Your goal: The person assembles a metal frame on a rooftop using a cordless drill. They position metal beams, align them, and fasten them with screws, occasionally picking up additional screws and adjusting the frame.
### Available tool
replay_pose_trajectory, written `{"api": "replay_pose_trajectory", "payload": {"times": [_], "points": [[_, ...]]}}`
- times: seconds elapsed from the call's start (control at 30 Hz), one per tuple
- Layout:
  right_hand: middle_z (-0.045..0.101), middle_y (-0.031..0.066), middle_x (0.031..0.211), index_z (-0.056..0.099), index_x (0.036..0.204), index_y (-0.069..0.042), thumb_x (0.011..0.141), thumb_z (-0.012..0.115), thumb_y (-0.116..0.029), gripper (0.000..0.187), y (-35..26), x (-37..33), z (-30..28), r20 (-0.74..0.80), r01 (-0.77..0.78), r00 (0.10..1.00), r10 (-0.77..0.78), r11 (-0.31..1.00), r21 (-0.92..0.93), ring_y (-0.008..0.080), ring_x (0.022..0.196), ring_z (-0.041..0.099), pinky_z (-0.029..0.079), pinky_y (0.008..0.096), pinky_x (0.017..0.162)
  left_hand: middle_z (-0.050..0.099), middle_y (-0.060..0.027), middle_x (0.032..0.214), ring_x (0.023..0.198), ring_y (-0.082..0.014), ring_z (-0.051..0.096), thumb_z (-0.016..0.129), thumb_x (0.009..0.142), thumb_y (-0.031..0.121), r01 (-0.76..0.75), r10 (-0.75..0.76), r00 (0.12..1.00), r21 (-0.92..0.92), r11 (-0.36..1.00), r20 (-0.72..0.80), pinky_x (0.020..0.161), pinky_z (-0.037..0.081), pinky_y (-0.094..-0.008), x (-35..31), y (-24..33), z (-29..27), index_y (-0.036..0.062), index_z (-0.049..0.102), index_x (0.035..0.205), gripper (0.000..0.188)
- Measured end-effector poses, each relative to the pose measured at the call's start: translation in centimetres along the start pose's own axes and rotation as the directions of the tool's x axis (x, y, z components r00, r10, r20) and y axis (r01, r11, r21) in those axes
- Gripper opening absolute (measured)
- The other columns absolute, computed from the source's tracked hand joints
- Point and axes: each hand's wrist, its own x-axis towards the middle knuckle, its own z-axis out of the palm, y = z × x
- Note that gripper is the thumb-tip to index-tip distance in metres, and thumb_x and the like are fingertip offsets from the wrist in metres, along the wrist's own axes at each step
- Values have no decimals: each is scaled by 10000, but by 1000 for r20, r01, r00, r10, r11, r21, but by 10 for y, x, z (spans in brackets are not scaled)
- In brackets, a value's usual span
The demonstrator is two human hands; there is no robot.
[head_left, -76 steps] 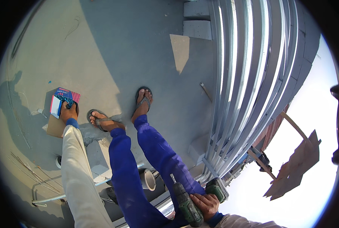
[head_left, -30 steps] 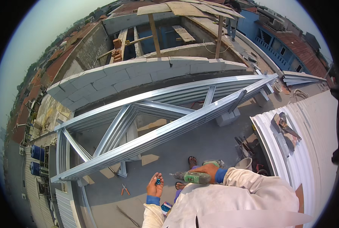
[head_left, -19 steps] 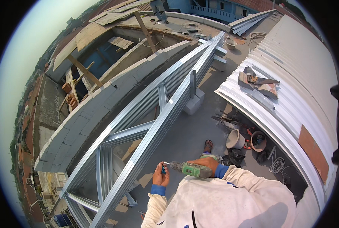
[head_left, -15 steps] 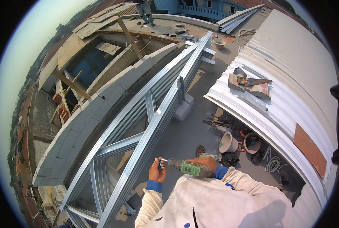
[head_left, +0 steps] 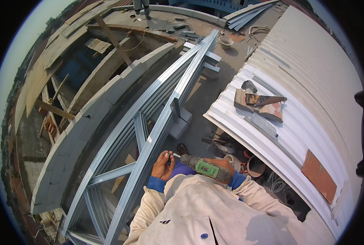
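Note:
My right hand [head_left: 226,164] is wrapped round the grip of a green and grey cordless drill [head_left: 207,168], which lies level in front of my body. Its chuck points left, with a thin bit at the tip. At that tip is my left hand [head_left: 162,166], fingers curled and pinched together around something small and dark that I cannot make out. Just left of the hands runs a stack of silver metal roof trusses [head_left: 139,166], long channel sections with diagonal webs. A short metal upright [head_left: 175,107] stands against the stack's right side.
Light grey blocks [head_left: 180,125] sit beside the trusses. To the right, a white corrugated metal roof [head_left: 231,87] carries a handsaw [head_left: 267,99], a plastic bottle [head_left: 263,125] and a brown board [head_left: 319,176]. Buckets and cable lie below its edge. A curved block wall [head_left: 88,116] borders an opening at left. Another person [head_left: 141,7] stands far off.
The view has shifted, so the surroundings sit further left and higher. Both hands stay together at the drill's tip, and the left fingers have turned slightly upward.

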Motion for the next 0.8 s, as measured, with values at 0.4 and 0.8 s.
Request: {"api": "replay_pose_trajectory", "payload": {"times": [0.4, 0.8], "points": [[745, 142, 1146, 651, 1346, -75, 883, 729, -227, 493, 64, 156, -63, -68, -66, 996, 59, 992, -110, 287, 899, 745, 575, 347, 792, 662, -24, 969, 861, -115, 674, 679, 999, 180, 147, -180, 980, 292, 945, 89, 785, 632, -233, 193, 88, 96, 70, 625, 1075, 144], [752, 158, 1088, 661, 1326, -53, 869, 724, -205, 485, 92, 256, -112, -69, -154, 987, 148, 984, -87, 300, 927, 745, 575, 369, 799, 659, -17, 923, 822, -110, 663, 696, 990, 166, 237, -242, 970, 211, 948, -2, 728, 626, -227, 284, 129, 150, 70, 641, 1071, 136]]}}
